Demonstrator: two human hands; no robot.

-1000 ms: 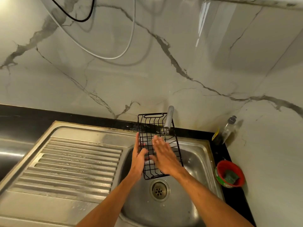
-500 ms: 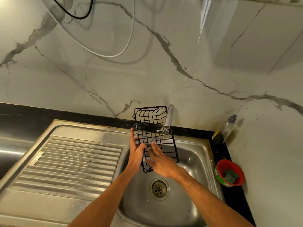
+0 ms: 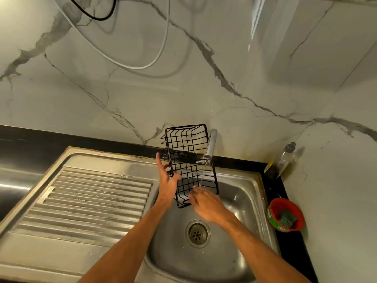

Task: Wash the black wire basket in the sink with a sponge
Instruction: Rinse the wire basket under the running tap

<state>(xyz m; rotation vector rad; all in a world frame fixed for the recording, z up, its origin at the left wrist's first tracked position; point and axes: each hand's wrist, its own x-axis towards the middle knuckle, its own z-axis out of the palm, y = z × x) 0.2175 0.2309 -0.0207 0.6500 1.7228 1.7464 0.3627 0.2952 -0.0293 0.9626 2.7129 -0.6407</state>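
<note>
Black wire basket (image 3: 189, 160) is up over the sink (image 3: 234, 262), held lengthwise away from the person, its near end low above the bowl and its far end tipped up toward the wall.

Closest in, two bare forearms reach out over the steel, with the round drain (image 3: 197, 233) showing between them. The ribbed draining board (image 3: 91, 201) runs off to the left.

The right hand (image 3: 208, 205) lies flat, fingers straight, fingertips touching the basket's near end. The left hand (image 3: 168, 184) does the holding: thumb hooked across the wires in front, fingers stretched up along the left side, so the mesh is pinched in that grip. The two hands are apart, one at each lower corner.

A thin stream of water (image 3: 203, 174) drops through the grid near the right edge, and the tap (image 3: 211, 144) stands right at the basket's right rim.

Out on the black counter (image 3: 293, 252), a red bowl (image 3: 285, 203) sits with a green sponge (image 3: 287, 218) inside, well apart from both hands. Further back in the corner stands a clear bottle (image 3: 283, 160).

Behind it all rises a veined marble wall (image 3: 204, 88), with a white cable (image 3: 130, 66) and a black cable (image 3: 98, 17) looping across the top.
</note>
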